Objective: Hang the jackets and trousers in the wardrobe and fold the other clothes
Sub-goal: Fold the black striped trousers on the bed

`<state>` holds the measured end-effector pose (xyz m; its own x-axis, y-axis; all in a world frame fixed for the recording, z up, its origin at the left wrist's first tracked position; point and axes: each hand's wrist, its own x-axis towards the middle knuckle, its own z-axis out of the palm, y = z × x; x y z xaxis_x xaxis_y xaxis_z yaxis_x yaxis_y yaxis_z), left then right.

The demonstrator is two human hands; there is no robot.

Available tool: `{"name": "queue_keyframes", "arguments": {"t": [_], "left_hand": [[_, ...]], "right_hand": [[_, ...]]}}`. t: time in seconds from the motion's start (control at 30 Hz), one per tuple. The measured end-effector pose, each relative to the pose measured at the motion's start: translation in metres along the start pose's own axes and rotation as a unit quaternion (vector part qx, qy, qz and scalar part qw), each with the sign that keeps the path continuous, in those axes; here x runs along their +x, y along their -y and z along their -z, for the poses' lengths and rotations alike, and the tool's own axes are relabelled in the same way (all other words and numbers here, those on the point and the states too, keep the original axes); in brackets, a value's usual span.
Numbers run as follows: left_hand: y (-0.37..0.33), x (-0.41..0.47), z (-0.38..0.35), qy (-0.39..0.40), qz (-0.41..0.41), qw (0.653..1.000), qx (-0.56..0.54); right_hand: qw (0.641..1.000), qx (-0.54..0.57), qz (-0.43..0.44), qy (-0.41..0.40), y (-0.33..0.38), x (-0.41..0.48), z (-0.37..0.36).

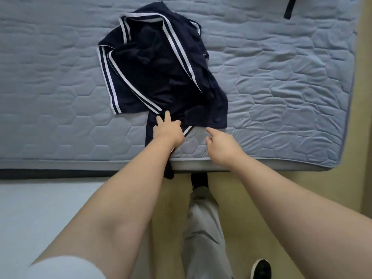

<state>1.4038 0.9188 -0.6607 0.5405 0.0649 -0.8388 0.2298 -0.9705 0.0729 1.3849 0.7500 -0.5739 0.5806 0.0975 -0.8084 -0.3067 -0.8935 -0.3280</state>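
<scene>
Left hand (168,130) grips trousers (161,67) near mattress (60,137) edge

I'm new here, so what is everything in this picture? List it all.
mattress: one, grey-blue quilted, across the upper frame
navy striped garment: one heap, navy with white stripes, crumpled on the mattress, one end hanging over the near edge
strap: one, black, top right
floor: beige, beside the bed
trouser leg: one, grey, bottom centre
shoe: one, black, bottom
left hand: one, fingers on the garment's near end
right hand: one, holding nothing, over the mattress
</scene>
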Motion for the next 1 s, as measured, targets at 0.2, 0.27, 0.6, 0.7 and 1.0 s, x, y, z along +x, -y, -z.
{"name": "queue_keyframes", "arguments": {"t": [0.2, 0.27, 0.6, 0.7, 1.0], "left_hand": [[0.011, 0.053, -0.013, -0.071, -0.018, 0.993, 0.092], [0.013, 0.056, -0.014, -0.103, -0.03, 0.994, 0.034], [0.015, -0.033, 0.06, -0.28, -0.134, 0.937, -0.161], [0.005, -0.092, 0.1, -0.334, -0.204, 0.904, -0.17], [-0.04, -0.281, 0.229, -0.478, -0.28, 0.824, -0.119]], "right_hand": [[1.0, 0.019, -0.012, 0.02, -0.001, 0.026, -0.015], [0.999, 0.022, -0.018, 0.021, -0.001, 0.028, -0.016], [1.0, -0.002, 0.008, 0.014, 0.025, -0.018, 0.028], [0.999, -0.002, 0.036, -0.016, 0.04, -0.05, 0.059], [0.98, 0.019, 0.139, -0.14, 0.092, -0.166, 0.16]]}}
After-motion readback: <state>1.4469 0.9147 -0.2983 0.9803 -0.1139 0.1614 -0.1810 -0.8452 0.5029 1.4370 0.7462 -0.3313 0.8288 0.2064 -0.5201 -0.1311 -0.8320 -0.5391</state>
